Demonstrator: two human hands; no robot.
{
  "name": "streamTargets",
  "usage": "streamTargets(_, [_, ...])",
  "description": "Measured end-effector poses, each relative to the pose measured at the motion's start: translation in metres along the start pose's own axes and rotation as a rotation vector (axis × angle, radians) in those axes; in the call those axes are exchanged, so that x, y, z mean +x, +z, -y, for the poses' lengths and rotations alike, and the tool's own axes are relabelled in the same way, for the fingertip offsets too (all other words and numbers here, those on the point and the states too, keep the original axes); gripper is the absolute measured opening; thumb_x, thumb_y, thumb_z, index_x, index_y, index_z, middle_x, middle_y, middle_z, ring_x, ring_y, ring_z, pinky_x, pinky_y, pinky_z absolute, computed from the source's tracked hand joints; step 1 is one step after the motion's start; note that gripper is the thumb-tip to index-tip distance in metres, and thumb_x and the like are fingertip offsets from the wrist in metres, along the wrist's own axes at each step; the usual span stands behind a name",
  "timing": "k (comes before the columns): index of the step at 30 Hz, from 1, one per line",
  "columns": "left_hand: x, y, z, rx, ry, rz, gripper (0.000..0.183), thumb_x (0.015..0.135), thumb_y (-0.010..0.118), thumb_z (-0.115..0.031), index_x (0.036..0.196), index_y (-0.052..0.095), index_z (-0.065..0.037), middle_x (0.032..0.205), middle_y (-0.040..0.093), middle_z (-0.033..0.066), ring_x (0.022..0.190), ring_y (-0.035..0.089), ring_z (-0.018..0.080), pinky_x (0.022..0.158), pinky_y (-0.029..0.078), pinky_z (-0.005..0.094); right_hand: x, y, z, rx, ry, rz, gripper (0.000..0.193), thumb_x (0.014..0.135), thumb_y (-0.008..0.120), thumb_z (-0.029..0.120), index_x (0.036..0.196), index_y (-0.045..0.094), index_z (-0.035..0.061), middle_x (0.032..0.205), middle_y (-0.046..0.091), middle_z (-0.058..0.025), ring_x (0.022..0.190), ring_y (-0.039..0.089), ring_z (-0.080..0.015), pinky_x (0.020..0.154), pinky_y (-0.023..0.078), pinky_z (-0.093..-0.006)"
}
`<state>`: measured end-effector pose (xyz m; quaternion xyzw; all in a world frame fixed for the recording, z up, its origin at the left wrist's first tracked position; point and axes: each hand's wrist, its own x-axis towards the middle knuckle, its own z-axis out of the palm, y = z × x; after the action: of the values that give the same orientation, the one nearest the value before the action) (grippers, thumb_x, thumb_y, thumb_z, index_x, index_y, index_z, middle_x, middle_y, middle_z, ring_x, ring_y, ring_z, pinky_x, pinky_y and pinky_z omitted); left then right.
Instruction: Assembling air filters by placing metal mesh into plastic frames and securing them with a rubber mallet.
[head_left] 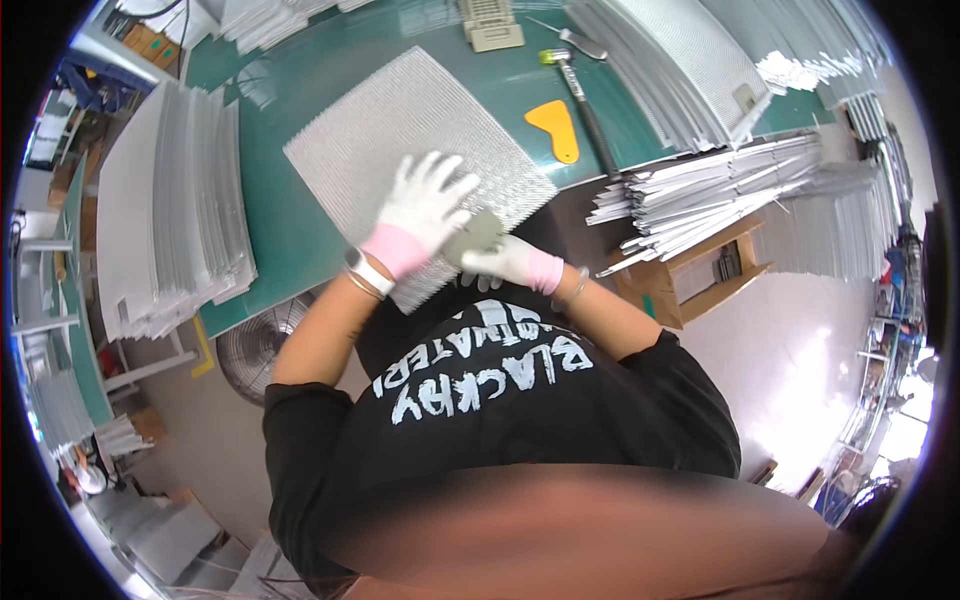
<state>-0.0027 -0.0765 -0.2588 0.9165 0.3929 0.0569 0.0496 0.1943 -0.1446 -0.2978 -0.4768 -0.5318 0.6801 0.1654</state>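
Note:
A square silvery panel (370,135) with fine parallel ridges lies turned on the table, one corner reaching past the near edge toward my body. Spread flat on its near part is my left hand (425,205), in a white glove with a pink cuff, fingers apart. My right hand (508,262), gloved the same way, grips a small grey-green pad (480,230) at the panel's near right edge. Its thumb shows on the pad, while some of its fingers are partly hidden below. Between the two hands, the pad is close to my left fingertips.
On the green table (275,215) lie a yellow scraper (556,130), a hammer (585,105) and a screwdriver (582,43). Stacked panels stand at the left (175,200) and right (680,70). Thin metal strips (710,190) jut out above a cardboard box (700,285). A floor fan (255,350) stands below left.

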Motion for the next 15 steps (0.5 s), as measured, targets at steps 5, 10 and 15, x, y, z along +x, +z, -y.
streamTargets(5, [0.007, -0.024, 0.033, 0.094, 0.003, -0.181, 0.047, 0.09, 0.059, -0.023, 0.135, 0.052, -0.014, 0.14, 0.048, 0.0149, 0.137, 0.036, 0.0374, 0.115, 0.023, 0.055, -0.048, -0.086, -0.024, -1.135, 0.159, -0.56, 0.025, 0.08, 0.057, 0.012, 0.1, 0.071, 0.0145, 0.107, 0.068, -0.0102, 0.102, 0.065, -0.0313, 0.087, 0.053, -0.0414])
streamTargets(10, [-0.029, -0.018, -0.023, -0.558, 0.301, -0.242, 0.038, 0.091, 0.058, -0.02, 0.126, 0.058, -0.006, 0.119, 0.063, 0.0125, 0.118, 0.057, 0.0339, 0.103, 0.044, 0.0435, -0.122, -0.172, -0.106, -1.269, 0.384, -0.755, 0.02, 0.084, 0.058, 0.01, 0.098, 0.072, 0.0135, 0.103, 0.068, -0.0131, 0.097, 0.067, -0.0322, 0.083, 0.054, -0.0443])
streamTargets(15, [-0.035, 0.098, -0.074, -1.588, -0.092, 0.463, 0.042, 0.096, 0.058, -0.018, 0.134, 0.052, -0.001, 0.125, 0.063, 0.0106, 0.121, 0.057, 0.0207, 0.105, 0.043, 0.036, -0.083, -0.125, -0.042, -1.266, -0.304, -0.526, 0.016, 0.085, 0.063, 0.022, 0.095, 0.072, 0.016, 0.092, 0.069, -0.007, 0.083, 0.068, -0.027, 0.072, 0.056, -0.04])
